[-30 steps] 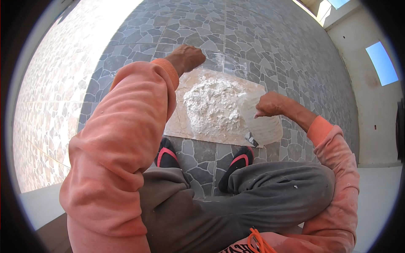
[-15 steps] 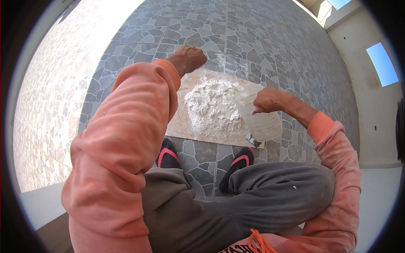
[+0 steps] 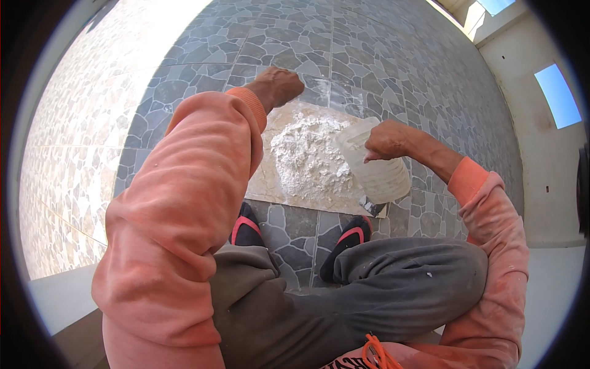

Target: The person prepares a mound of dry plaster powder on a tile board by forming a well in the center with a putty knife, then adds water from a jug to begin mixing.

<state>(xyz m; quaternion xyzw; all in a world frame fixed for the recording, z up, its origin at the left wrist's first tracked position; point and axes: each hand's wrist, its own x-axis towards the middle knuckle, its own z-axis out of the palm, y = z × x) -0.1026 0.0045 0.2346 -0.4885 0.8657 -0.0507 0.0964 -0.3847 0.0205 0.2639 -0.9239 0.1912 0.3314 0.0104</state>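
Note:
White powder (image 3: 313, 157) lies in a lumpy heap on a beige tile (image 3: 261, 184). Over the heap's far left edge is my left hand (image 3: 279, 86), its fingers curled down; what they hold, if anything, is hidden. My right hand (image 3: 387, 141) grips the rim of a translucent plastic container (image 3: 381, 175), which is tilted with its mouth towards the powder. Below the container, a small dark and light object (image 3: 372, 206) sits at the tile's near right corner.
Stone-patterned floor tiles (image 3: 295, 227) surround the beige tile. My two dark shoes with pink bands (image 3: 246, 227) stand just before its near edge. A pale wall (image 3: 528, 111) with an opening rises at the right. Bright sunlight covers the floor at the left.
The container has tilted slightly and my right hand has shifted a little up and left. My left hand has barely moved.

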